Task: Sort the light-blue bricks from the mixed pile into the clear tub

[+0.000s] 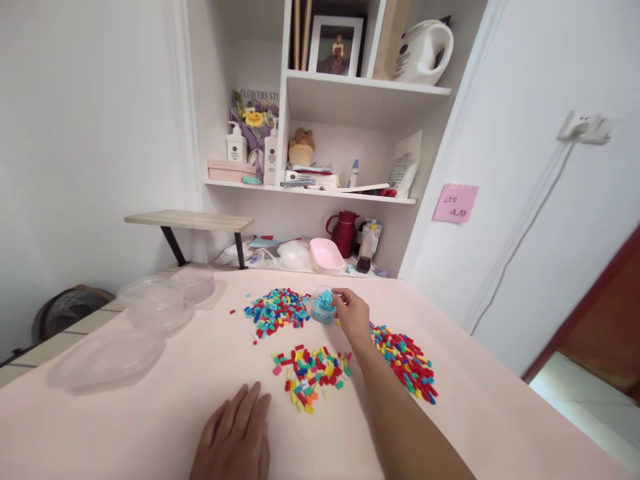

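My left hand (234,433) lies flat on the pink tabletop (150,427), fingers stretched out, holding nothing. Farther forward, my right hand (353,317) is at the right rim of a small clear tub (315,311), thumb and fingers drawn together. What those fingertips hold, if anything, is too small to make out. Inside the tub is a heap of light blue pieces (325,300). Small mixed-colour pieces lie around it: one pile (277,310) left of the tub, a looser patch (313,373) in front, and another pile (407,363) to the right, partly behind my right wrist.
Clear plastic containers (155,300) and a clear lid (107,360) stand on the left side. A pink tray (327,255), a red jug (344,233) and a bottle (367,248) line the back. Above are white shelves (370,85); a small wooden shelf (190,220) overhangs the back left.
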`<state>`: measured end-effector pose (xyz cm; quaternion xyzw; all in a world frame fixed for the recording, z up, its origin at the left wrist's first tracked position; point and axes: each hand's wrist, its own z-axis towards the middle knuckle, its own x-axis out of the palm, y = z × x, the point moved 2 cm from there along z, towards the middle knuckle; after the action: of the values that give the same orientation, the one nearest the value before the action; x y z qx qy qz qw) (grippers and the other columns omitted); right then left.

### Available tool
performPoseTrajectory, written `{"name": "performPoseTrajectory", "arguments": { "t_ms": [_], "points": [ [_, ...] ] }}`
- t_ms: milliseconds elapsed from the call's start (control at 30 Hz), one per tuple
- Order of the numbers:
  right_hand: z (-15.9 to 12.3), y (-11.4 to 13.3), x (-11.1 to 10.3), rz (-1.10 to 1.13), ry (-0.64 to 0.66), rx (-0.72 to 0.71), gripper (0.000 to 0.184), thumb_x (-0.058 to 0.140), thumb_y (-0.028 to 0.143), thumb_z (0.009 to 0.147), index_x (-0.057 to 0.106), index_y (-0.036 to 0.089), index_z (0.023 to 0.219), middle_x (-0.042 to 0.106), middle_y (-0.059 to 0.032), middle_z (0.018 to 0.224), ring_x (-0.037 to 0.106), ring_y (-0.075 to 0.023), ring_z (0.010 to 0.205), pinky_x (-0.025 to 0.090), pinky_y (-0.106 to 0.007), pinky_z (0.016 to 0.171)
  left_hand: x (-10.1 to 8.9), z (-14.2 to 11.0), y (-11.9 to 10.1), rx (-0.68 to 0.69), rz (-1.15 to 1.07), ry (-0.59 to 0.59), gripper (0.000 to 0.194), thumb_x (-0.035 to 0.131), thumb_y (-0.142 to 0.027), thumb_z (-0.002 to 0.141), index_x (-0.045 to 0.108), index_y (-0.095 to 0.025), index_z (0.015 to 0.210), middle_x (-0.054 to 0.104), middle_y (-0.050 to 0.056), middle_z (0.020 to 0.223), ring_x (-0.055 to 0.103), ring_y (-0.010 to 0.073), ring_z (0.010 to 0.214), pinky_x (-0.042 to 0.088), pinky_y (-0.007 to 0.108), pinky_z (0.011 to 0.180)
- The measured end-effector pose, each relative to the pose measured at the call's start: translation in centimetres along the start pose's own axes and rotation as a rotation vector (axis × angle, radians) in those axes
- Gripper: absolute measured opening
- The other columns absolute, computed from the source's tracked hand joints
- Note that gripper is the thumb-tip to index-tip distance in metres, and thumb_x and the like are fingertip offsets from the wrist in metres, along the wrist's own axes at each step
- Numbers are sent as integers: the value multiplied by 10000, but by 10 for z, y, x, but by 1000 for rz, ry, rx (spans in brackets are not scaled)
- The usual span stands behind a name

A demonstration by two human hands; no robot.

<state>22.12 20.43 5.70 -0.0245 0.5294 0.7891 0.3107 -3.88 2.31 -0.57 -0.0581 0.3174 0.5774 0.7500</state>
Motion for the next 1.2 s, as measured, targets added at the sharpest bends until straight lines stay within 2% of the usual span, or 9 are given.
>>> {"name": "performPoseTrajectory", "arguments": {
  "t_ms": [100, 200, 267, 400, 600, 733, 900, 1100, 1200],
  "points": [
    [1, -1, -2, 39, 18, 28, 425, 476, 388, 864, 654, 202, 1202, 739, -34, 906, 646, -143, 534, 493, -262, 538, -1, 1, 0, 16, 5, -17, 378, 498, -173, 811, 618, -254, 1161, 728, 6, 1176, 653, 163, 1077, 396, 319, 929],
    [-6, 7, 1, 82, 77, -41, 389, 437, 375, 897, 692, 191, 1127, 734, -31, 829, 651, -158, 566, 506, -270, 568, -5, 6, -2, 22, 15, -50, 347, 476, -159, 814, 631, -222, 1118, 743, 29, 1131, 667, 177, 1035, 403, 342, 917],
    [-13, 14, 7, 73, 177, -138, 354, 433, 326, 910, 725, 194, 1062, 727, -27, 775, 656, -168, 604, 525, -284, 641, -7, 9, -4, 32, 22, -53, 338, 473, -153, 815, 633, -212, 1107, 749, 35, 1113, 673, 180, 1015, 406, 348, 906],
    [-30, 24, 23, -105, 377, -348, 351, 448, 179, 903, 750, 224, 1077, 750, -53, 1003, 684, -193, 855, 511, -320, 847, -9, 12, -5, 38, 37, -52, 344, 473, -139, 808, 628, -206, 1107, 752, 34, 1102, 678, 182, 1006, 406, 352, 896],
    [-42, 24, 35, -440, 497, -404, 416, 442, 130, 926, 692, 228, 1244, 701, -100, 1152, 634, -241, 1070, 471, -321, 912, -11, 13, -5, 39, 50, -50, 343, 467, -140, 808, 627, -202, 1105, 754, 35, 1098, 682, 177, 992, 405, 350, 897],
    [-47, 26, 39, -500, 527, -474, 358, 485, 191, 939, 700, 222, 1224, 669, -123, 1161, 610, -265, 1099, 457, -342, 956, -11, 12, -5, 32, 42, -46, 350, 471, -147, 810, 628, -211, 1116, 749, 30, 1110, 671, 173, 1012, 406, 341, 902],
    [-47, 27, 38, -408, 506, -381, 331, 450, 156, 939, 726, 236, 1101, 633, -79, 1133, 640, -198, 993, 485, -292, 906, -10, 11, -5, 32, 35, -42, 342, 474, -146, 817, 635, -199, 1114, 747, 40, 1110, 664, 183, 1024, 403, 344, 909],
    [-48, 25, 41, -486, 544, -433, 459, 472, 139, 913, 595, 205, 1350, 604, -117, 1241, 579, -235, 1123, 459, -305, 943, -10, 9, -6, 31, 31, -28, 358, 476, -145, 808, 637, -195, 1124, 740, 43, 1130, 656, 187, 1046, 398, 348, 923],
    [-48, 25, 43, -538, 604, -449, 416, 498, 119, 889, 660, 230, 1256, 632, -101, 1192, 576, -238, 1106, 444, -312, 943, -11, 9, -6, 39, 37, -23, 361, 476, -148, 805, 637, -190, 1126, 739, 50, 1133, 655, 192, 1047, 394, 355, 924]
  ]
}}
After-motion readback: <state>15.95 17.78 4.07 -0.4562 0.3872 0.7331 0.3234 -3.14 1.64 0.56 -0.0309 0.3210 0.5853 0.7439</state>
